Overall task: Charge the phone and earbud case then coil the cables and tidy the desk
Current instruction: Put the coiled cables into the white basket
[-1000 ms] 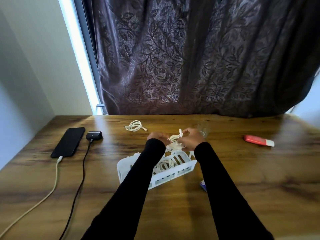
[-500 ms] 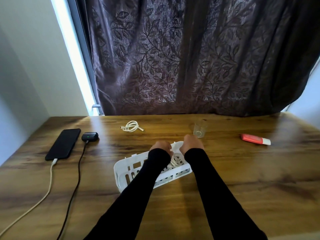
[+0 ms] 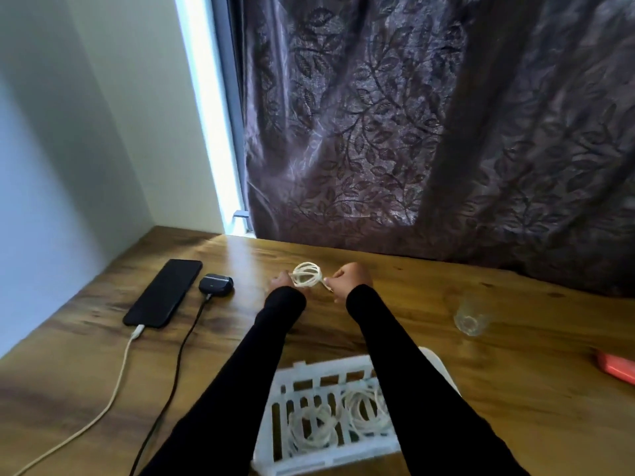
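Coiled white cable [image 3: 307, 274] sits near the far edge of the worktop [image 3: 412, 314], held between both hands; the left hand [image 3: 280, 282] grips the loops with curled fingers, and the right hand [image 3: 350, 281] pinches the loose plug end beside the coil; toward the left edge lie the phone [image 3: 164, 292] and the earbud case [image 3: 216, 285], each with a cable plugged in; at the near edge a white basket [image 3: 330, 376] holds two more coils; a glass [image 3: 471, 316] stands toward the right edge.
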